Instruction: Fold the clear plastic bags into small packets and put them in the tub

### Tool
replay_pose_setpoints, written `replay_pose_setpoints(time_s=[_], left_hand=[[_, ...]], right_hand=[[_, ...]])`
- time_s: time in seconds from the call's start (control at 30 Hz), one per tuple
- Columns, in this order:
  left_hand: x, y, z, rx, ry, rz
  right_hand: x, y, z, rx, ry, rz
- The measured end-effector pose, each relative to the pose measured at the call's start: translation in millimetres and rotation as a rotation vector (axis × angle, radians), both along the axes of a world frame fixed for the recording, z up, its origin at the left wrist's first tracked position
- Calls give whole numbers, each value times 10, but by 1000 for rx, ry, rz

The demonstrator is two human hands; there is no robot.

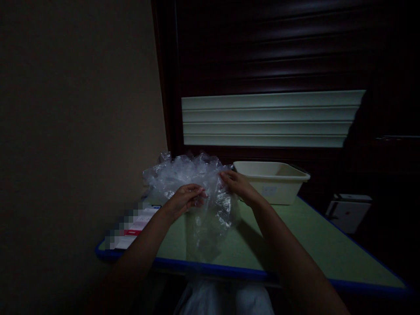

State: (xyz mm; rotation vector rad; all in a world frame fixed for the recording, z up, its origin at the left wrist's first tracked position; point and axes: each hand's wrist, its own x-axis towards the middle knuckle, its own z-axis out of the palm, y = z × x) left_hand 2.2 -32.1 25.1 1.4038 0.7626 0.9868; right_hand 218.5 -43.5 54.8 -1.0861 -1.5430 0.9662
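A clear plastic bag (210, 227) hangs between my hands above the green table, its lower part reaching down toward the front edge. My left hand (187, 199) pinches it on the left side, fingertips pressed together. My right hand (238, 184) is a little higher and farther right, its fingers closed on the film. Behind my hands, a crumpled heap of clear plastic bags (177, 170) lies at the back left of the table. Where the held bag ends and the heap begins is hard to make out in the dim light.
A cream plastic bin (275, 186) stands at the table's back right. A phone (136, 229), partly pixelated, lies at the left edge. The green table (315, 245) has a blue rim. A white box-like object (349, 212) is beyond the right edge. A wall (82, 109) borders the left.
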Motion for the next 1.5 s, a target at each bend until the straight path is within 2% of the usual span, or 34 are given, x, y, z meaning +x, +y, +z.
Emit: replay_pose_setpoints(time_s=[0.17, 0.4, 0.57, 0.77, 0.87, 0.97, 1.07, 1.13, 1.33, 1.5], left_hand=[[-15, 17, 61, 47, -12, 178], [-3, -116, 192, 38, 63, 213], [74, -306, 367, 65, 75, 144], [343, -602, 682, 57, 31, -3], [471, -703, 810, 19, 9, -74], [547, -730, 857, -37, 0, -124], [580, -665, 809, -86, 22, -139], [585, -585, 723, -108, 63, -130], [540, -326, 279, -106, 337, -58], [519, -170, -111, 57, 646, 55]], right_hand=[[120, 41, -19, -24, -22, -4], [160, -75, 102, 25, -32, -12], [339, -283, 265, 95, -71, -6], [666, -583, 534, 190, -96, -79], [817, -765, 700, 194, -129, -124], [925, -899, 821, 166, -189, -134], [986, -878, 826, 98, -275, -131], [1005, -779, 742, 20, -354, -127], [935, -452, 217, -217, -603, -89], [759, -315, -167, -158, -792, -175]])
